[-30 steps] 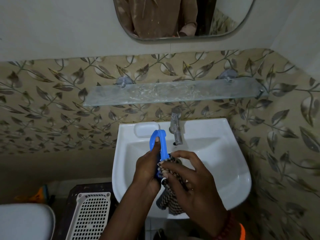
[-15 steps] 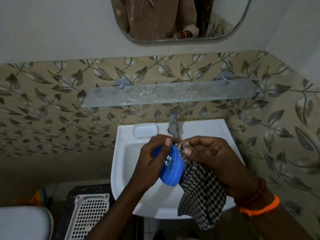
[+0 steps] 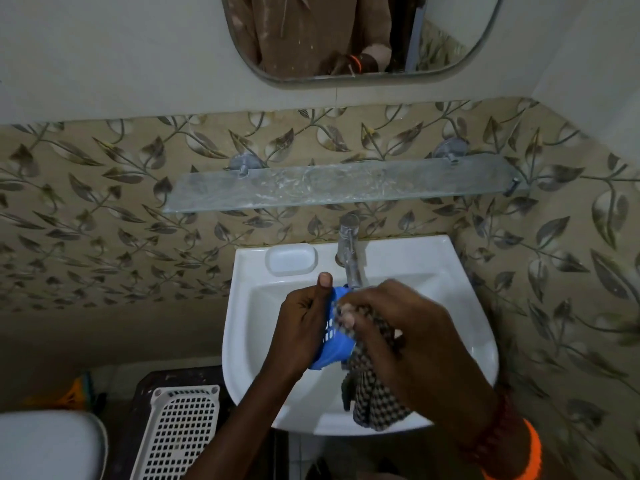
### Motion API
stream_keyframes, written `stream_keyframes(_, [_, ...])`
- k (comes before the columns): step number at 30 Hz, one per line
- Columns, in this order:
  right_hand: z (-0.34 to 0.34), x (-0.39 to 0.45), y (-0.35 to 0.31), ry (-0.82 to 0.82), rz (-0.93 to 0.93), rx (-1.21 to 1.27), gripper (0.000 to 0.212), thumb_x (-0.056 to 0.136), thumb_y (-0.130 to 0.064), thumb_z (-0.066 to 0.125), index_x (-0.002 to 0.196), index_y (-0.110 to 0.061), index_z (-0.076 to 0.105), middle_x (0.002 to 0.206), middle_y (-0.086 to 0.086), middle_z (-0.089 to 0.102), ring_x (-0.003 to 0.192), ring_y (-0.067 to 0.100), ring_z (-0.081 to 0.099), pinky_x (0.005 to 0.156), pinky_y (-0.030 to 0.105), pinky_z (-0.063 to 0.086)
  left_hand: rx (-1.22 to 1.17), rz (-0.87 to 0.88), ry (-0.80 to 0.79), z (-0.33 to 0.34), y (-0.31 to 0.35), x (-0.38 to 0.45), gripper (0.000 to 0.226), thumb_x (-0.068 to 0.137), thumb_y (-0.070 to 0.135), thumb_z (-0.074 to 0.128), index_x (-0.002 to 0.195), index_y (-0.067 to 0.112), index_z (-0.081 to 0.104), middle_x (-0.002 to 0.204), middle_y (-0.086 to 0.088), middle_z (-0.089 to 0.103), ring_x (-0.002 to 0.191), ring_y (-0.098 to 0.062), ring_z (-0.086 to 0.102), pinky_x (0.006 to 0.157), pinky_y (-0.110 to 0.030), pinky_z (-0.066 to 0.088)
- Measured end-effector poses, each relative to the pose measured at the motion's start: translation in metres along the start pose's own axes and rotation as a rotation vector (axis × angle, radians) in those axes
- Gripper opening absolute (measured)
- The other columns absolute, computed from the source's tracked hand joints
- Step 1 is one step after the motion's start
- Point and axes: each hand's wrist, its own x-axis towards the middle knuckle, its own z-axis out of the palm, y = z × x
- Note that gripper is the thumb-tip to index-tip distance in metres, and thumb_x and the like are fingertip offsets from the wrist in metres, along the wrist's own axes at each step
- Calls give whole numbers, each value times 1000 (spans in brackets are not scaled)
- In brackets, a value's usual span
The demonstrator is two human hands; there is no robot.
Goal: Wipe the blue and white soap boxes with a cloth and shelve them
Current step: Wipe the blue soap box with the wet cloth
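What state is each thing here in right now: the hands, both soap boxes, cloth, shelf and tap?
Left hand: grips the blue soap box.
Right hand: holds the cloth against the box.
Blue soap box: held over the sink.
Cloth: bunched, end hanging down.
White soap box: resting on the sink ledge.
Shelf: streaked, holds nothing.
Tap: no water seen running.

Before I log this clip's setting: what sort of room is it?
Most likely a small home bathroom: a wall-hung basin with a tap, a mirror above, and what looks like a toilet at lower left.
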Motion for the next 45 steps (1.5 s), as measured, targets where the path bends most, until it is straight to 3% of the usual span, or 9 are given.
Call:
stream_keyframes(4, [-12,17,7,28,8,-20,11,95,-11,66,103,-12,73,91,0,72,83,9,66,76,19,53,70,20,46,1,-2,-2,73,80,92,34,51,27,52,44,5,48,45,-5,44,51,-18,32])
stream_keyframes(7, [-2,1,1,-73,0,7,13,96,-18,65,108,-20,71,93,-4,65,77,2,64,73,3,46,48,-36,84,-2,-5,3,94,80,93,33,59,2,45,52,-21,45,51,-21,44,57,-34,33])
stream_keyframes(10, [9,-11,-1,-104,-3,-27,20,96,-20,66,116,-23,69,99,-7,62,80,-1,63,76,-3,44,-7,-103,107,-2,-6,2,72,83,85,35,50,21,39,45,-1,43,45,-16,42,53,-33,34])
stream_keyframes(14, [2,11,7,23,-4,-43,15,94,-15,66,107,-12,74,94,2,72,81,6,66,79,8,50,56,-70,86,2,-15,-4,93,83,90,31,60,3,53,53,-16,58,51,-31,56,55,-35,42])
stream_keyframes(17, [-6,20,12,69,1,-18,13,93,-11,68,104,-9,75,93,2,75,84,11,68,79,24,56,76,-58,118,1,-13,-2,96,79,94,32,64,3,57,45,4,52,43,-6,48,47,-18,34])
stream_keyframes(26, [32,-14,11,87,-50,-99,25,89,-9,71,114,-10,72,102,7,68,89,1,62,86,1,47,-72,-205,166,10,-2,0,70,98,73,27,47,29,44,44,7,48,46,-11,51,52,-28,41])
stream_keyframes(30, [17,8,19,241,-22,38,17,90,-13,70,107,-10,73,99,2,73,92,2,67,81,21,59,77,-192,93,15,2,-1,64,102,66,34,54,31,59,51,7,61,50,-6,58,54,-27,46])
stream_keyframes(37, [-2,27,27,51,267,612,13,90,-7,71,102,-11,75,98,1,79,91,16,77,83,32,63,-31,65,-70,5,20,11,37,107,35,45,143,35,53,135,-4,66,114,-16,66,89,-24,54])
stream_keyframes(45, [-8,31,27,71,158,318,18,92,-16,70,109,-14,76,102,-3,77,96,8,72,87,32,61,-112,112,-143,9,21,11,32,113,29,33,109,20,64,97,6,68,94,-13,66,86,-35,55])
